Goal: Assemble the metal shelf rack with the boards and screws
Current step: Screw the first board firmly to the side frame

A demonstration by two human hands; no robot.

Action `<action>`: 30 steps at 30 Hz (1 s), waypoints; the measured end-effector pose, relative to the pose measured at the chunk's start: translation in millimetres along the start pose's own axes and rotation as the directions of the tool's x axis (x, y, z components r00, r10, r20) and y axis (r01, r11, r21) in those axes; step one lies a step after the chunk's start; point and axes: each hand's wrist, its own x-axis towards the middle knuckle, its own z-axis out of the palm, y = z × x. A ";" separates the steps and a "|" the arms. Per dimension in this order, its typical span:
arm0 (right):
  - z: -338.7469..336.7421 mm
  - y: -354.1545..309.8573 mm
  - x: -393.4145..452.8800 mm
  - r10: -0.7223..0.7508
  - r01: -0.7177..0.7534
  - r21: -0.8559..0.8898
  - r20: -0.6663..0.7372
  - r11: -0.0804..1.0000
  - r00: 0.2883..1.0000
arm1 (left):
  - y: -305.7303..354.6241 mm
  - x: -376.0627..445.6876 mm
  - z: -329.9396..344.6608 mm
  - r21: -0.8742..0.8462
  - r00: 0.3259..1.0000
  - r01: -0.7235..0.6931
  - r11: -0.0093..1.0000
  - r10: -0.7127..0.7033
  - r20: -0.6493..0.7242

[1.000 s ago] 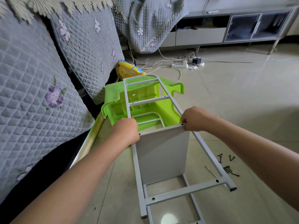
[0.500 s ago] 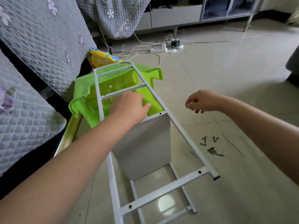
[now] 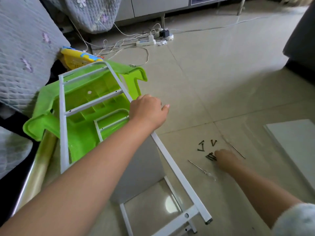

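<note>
The white metal rack frame (image 3: 172,166) leans tilted over an upturned green plastic stool (image 3: 42,123). A pale board (image 3: 141,169) stands between its rails. My left hand (image 3: 148,111) rests over the frame's right rail at the board's top edge, fingers curled down round the rail. Several black screws (image 3: 207,149) lie loose on the floor tiles to the right of the frame. My right hand (image 3: 225,159) reaches down to them, its fingertips at the small pile; the back of the hand hides the fingers.
A second white board (image 3: 296,147) lies flat at the right. Two thin metal rods (image 3: 201,168) lie beside the screws. Quilted sofa cushions (image 3: 22,53) fill the left. A power strip (image 3: 144,42) with cables lies behind, and dark furniture (image 3: 301,40) stands at far right.
My right hand left the frame's right rail and dropped to the screws on the floor. My left hand shifted from the left rail across to the right rail.
</note>
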 end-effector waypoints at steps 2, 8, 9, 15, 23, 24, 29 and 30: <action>12.8 1.3 -1.0 0.040 -0.039 0.031 -0.020 0.999 0.999 | -1.1 1.2 3.9 0.026 1.000 -0.004 1.000 0.004 0.005; 19.0 1.0 -2.7 0.090 -0.089 0.036 -0.025 0.995 0.996 | -3.4 1.1 8.9 0.029 1.000 0.013 1.000 -0.013 0.010; 14.9 -0.4 -2.6 0.091 -0.090 0.038 -0.023 0.995 0.996 | -3.4 1.4 9.1 0.027 1.000 0.015 1.000 -0.015 0.010; -49.9 -25.6 -2.7 0.059 0.002 0.392 -0.144 0.920 0.988 | -5.4 -2.3 -0.5 -0.139 0.999 -0.001 0.990 -0.006 -0.049; -150.5 -92.2 -58.1 -0.021 0.456 0.717 -0.525 0.527 0.851 | -54.7 -48.4 -36.6 -0.132 0.998 0.040 0.991 -0.046 -0.046; -159.2 -102.1 -67.5 -0.053 0.498 0.711 -0.548 0.496 0.835 | -62.5 -56.7 -41.4 -0.112 0.997 0.058 0.992 -0.062 -0.035; -181.7 -143.2 -110.4 -0.269 0.662 0.593 -0.617 0.459 0.739 | -92.7 -101.8 -60.4 0.054 0.979 0.171 0.984 -0.175 0.104; -183.1 -148.0 -115.2 -0.301 0.686 0.542 -0.634 0.486 0.713 | -97.3 -109.7 -61.5 0.079 0.970 0.196 0.977 -0.205 0.129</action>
